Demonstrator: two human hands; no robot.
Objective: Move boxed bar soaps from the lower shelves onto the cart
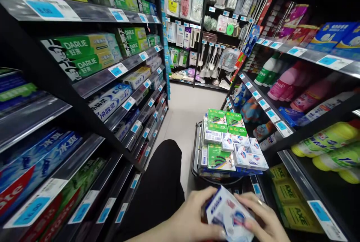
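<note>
Both my hands hold a stack of small white and blue boxed soap bars (229,214) low at the bottom of the head view. My left hand (189,217) grips the stack from the left, fingers curled on its side. My right hand (266,217) covers its right side, fingers over the top. Just beyond them a dark shopping basket (196,148) stands on the floor, filled with green boxes (218,116) and more white and blue soap boxes (247,154). My dark trouser leg (161,185) is left of the basket.
I am in a narrow shop aisle. Black shelves on the left hold toothpaste boxes (81,53); shelves on the right hold pink bottles (284,81), yellow bottles (329,144) and yellow cartons (289,193). Hanging goods fill the far end wall. Pale floor (185,111) runs ahead.
</note>
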